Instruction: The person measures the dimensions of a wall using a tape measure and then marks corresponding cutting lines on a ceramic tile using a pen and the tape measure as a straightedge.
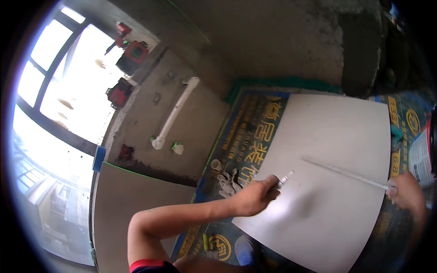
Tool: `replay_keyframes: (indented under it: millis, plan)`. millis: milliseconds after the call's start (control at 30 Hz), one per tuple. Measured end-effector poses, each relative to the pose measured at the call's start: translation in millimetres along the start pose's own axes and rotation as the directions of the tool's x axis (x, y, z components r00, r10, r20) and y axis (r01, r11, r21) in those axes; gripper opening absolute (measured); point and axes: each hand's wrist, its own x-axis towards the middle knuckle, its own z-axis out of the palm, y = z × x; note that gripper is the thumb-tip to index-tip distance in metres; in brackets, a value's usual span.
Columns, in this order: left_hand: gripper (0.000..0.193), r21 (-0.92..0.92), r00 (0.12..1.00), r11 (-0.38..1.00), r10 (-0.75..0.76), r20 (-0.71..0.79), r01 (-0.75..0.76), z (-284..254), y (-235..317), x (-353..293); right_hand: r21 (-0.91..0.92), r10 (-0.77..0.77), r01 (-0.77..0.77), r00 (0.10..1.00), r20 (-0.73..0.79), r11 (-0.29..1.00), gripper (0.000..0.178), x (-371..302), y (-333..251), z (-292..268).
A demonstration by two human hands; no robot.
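Note:
A large pale tile or panel (337, 132) lies flat on the printed floor covering. Above its left part, my left hand (255, 196) is closed round a small tool (286, 177) with a dark body and a shiny metal tip. The fingers hide most of that tool, so its exact kind is unclear. At the panel's right edge, my right hand (405, 191) grips the end of a long, narrow measuring strip (348, 174) with markings along it. The strip reaches leftward over the panel, its far end near the middle.
Crumpled gloves (227, 183) and a small cup (216, 165) lie left of the panel. A bucket-like container (421, 152) stands at the right. White pipe (177, 111) runs along the bare wall; red-and-black tools (133, 57) sit on the window ledge. My shoe (244, 250) is below.

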Motion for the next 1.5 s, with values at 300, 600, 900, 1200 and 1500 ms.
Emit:
replay_keyframes:
  millis: [300,600,900,1200,1500]
  plan:
    - [0.019,0.225,0.578,0.592,0.806,-0.128,-0.774,10.7,30.4,21.2,-0.301,-0.207,0.186,0.978,-0.039,0.935,0.020,-9.4,-121.9,-63.5]
    - [0.018,-0.251,0.565,0.506,0.723,-0.397,-0.825,-15.6,-18.0,13.4,-0.423,-0.786,0.673,0.427,-0.448,0.607,0.026,-32.9,-244.6,-78.0]
    - [0.020,-0.177,0.426,0.449,0.545,-0.722,-0.876,-52.6,-54.6,-10.7,0.351,-0.486,0.733,0.660,-0.573,0.582,0.046,74.8,-329.1,38.3]
    - [0.027,-0.157,0.457,0.595,0.394,-0.797,-0.788,-55.2,-26.8,-27.5,0.249,-0.435,0.872,0.435,-0.788,0.422,0.057,75.2,-340.2,13.1]
    - [0.020,0.161,0.152,0.674,0.381,-0.912,-0.721,-53.2,-49.5,-47.9,0.697,-0.279,0.704,0.702,-0.655,0.136,0.018,68.4,-357.6,67.6]
